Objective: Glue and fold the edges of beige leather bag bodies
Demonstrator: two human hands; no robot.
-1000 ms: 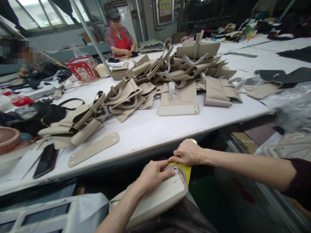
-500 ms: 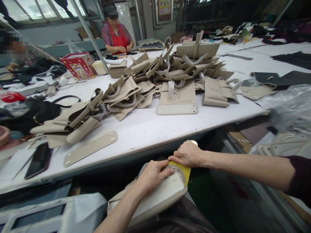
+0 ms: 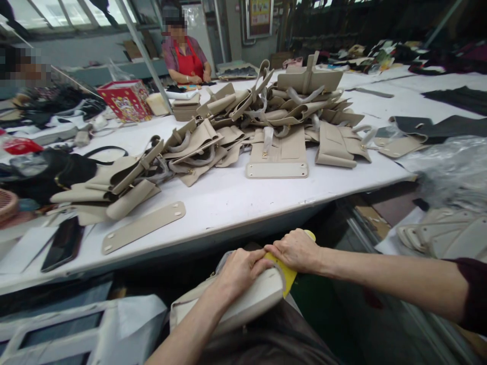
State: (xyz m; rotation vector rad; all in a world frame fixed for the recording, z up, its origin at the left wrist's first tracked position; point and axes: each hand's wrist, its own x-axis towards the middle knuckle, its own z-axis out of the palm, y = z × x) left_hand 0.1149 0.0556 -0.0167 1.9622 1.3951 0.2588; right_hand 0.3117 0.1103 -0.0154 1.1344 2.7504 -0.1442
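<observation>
Over my lap lies a pale beige bag [image 3: 253,299], its light flat face turned up and its far end pointing right. My left hand [image 3: 241,271] is closed on the bag's upper edge, thumb on the face and fingers over the far side. My right hand [image 3: 297,249] is wrapped around a flat yellow piece [image 3: 287,276], which sits against the curved end of the bag. A rounded yellow tip shows beyond my right knuckles. The fingertips of both hands meet at the bag's edge, and my hands hide how the yellow piece joins it.
Beyond the white table's edge [image 3: 205,221] spreads a pile of beige bag parts [image 3: 228,132]. A beige strip [image 3: 144,228] and a black phone [image 3: 63,244] lie on the left. Light panels [image 3: 449,233] and clear plastic are at right. A person in a red apron [image 3: 189,63] works across the table.
My right hand and the yellow piece have shifted slightly down. The bag's end has tilted a little, and my left thumb has drawn back toward the edge. The camera view has moved slightly.
</observation>
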